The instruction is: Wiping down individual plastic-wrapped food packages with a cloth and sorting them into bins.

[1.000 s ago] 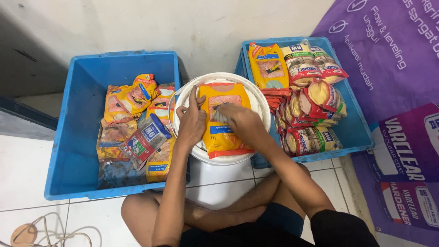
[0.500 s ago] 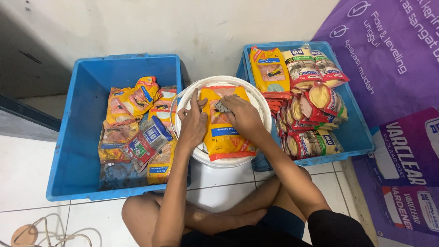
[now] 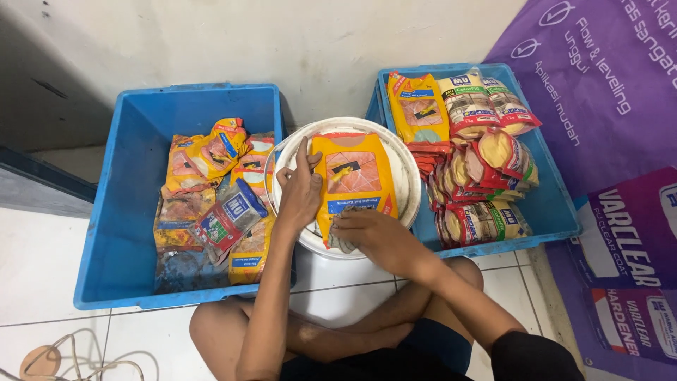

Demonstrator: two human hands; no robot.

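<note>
Wiping looks to be the work in hand: a yellow packet (image 3: pixel 352 180) lies flat on a white bucket lid (image 3: pixel 407 176), which stands on the tiled floor (image 3: pixel 42 261) between two blue crates. The right hand (image 3: pixel 374 236) is closed around a small grey cloth (image 3: pixel 343 240) and presses it on the packet's lower edge. The left hand (image 3: pixel 301 187) lies flat, fingers spread narrow, on the packet's left side and the lid beside it, holding nothing.

To do this well, I judge the flat hand should keep the packet pinned so that it does not slide on the lid, while the cloth runs in even strokes along the face and out over the edges, where dust is likely to gather.

Both forearms reach forward from the crossed legs, the left nearly straight, the right bent at the wrist and angled inward. The left crate (image 3: pixel 134 212) holds grubby, crumpled packets; the right crate (image 3: pixel 557 204) holds cleaner ones stacked in rows. A purple banner (image 3: pixel 606 92) hangs at the right.
</note>
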